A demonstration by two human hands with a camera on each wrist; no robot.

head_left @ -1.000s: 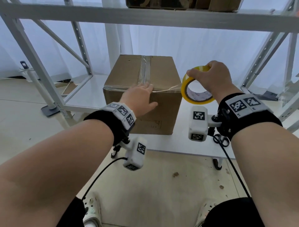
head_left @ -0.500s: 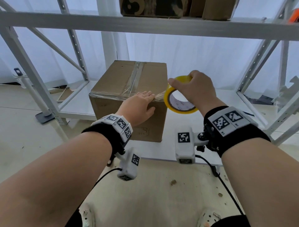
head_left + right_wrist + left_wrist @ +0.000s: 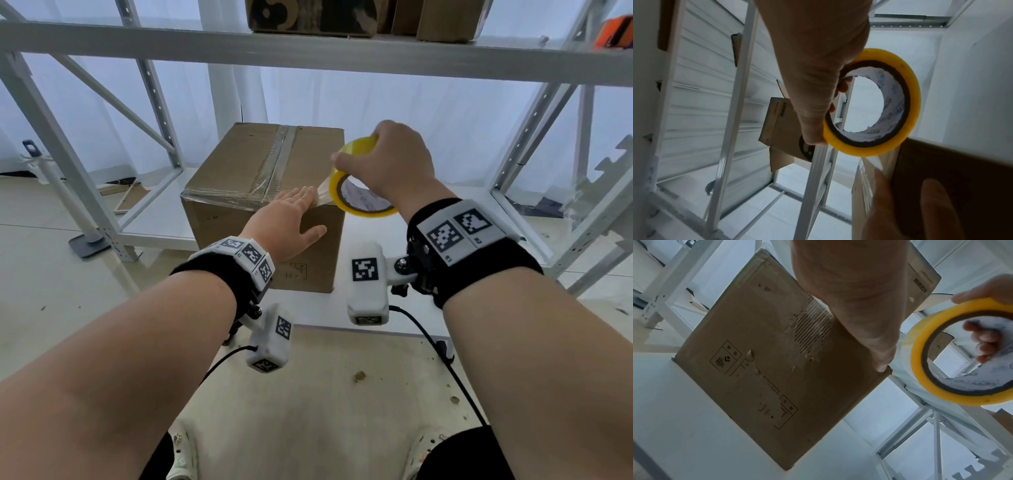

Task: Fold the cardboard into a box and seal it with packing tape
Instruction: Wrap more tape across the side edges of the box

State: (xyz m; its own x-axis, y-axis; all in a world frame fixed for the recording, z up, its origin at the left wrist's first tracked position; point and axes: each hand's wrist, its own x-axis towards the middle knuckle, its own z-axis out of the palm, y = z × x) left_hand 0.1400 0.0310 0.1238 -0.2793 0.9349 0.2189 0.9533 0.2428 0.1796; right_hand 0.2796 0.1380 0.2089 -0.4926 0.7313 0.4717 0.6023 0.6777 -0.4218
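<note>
A closed brown cardboard box (image 3: 246, 171) stands on the white shelf (image 3: 445, 219), with clear tape along its top seam and across its near top edge. My left hand (image 3: 291, 219) lies flat with straight fingers over the box's near right top corner, pressing the tape down; the left wrist view shows the box face (image 3: 764, 369) under the palm. My right hand (image 3: 387, 161) grips a yellow tape roll (image 3: 359, 202) just right of that corner, fingers through its core (image 3: 871, 104). A short strip of clear tape runs from the roll to the box.
A metal rack frames the space, with a beam (image 3: 308, 48) overhead carrying more cardboard boxes (image 3: 308, 17). Diagonal braces (image 3: 113, 99) stand at left and uprights (image 3: 534, 137) at right. Bare shelf lies right of the box; the floor (image 3: 325, 394) is below.
The right hand has brought the tape roll in closer to the box's right corner, shortening the stretched strip. The left hand stays pressed on the box's near top edge.
</note>
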